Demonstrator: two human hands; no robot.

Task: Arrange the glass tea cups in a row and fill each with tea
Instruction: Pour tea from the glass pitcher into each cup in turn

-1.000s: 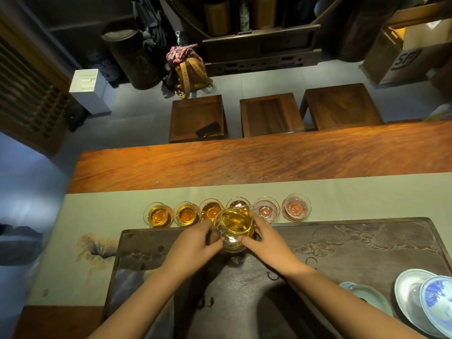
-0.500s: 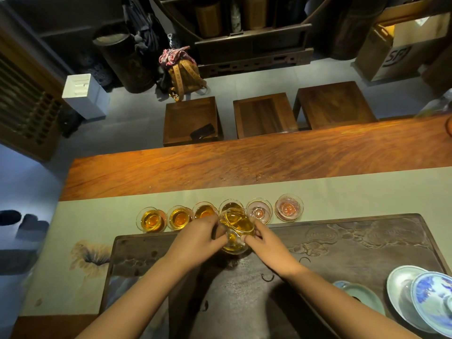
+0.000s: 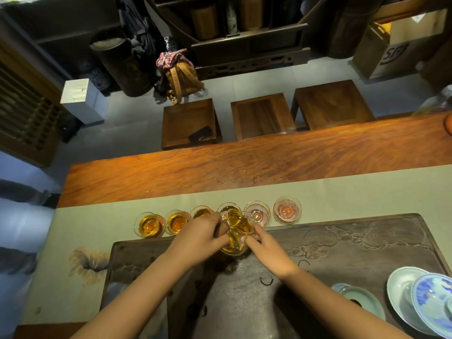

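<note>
At table centre, both hands hold glass pitcher [image 3: 236, 232] of tea: left hand [image 3: 199, 237] clasps one side, right hand [image 3: 265, 243] the other. Spout tilts toward 1 o'clock over fifth cup [image 3: 257, 213]. Sixth cup [image 3: 286, 209] sits beyond, at 2 o'clock; right hand nearer.

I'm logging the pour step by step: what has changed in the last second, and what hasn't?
The glass pitcher, held by the left hand and right hand, has tipped further and shifted right, from the fourth cup toward the fifth cup. Neither grip was let go. The six cups stay in their row; the three left ones hold tea, and the sixth cup is unfilled.
</note>
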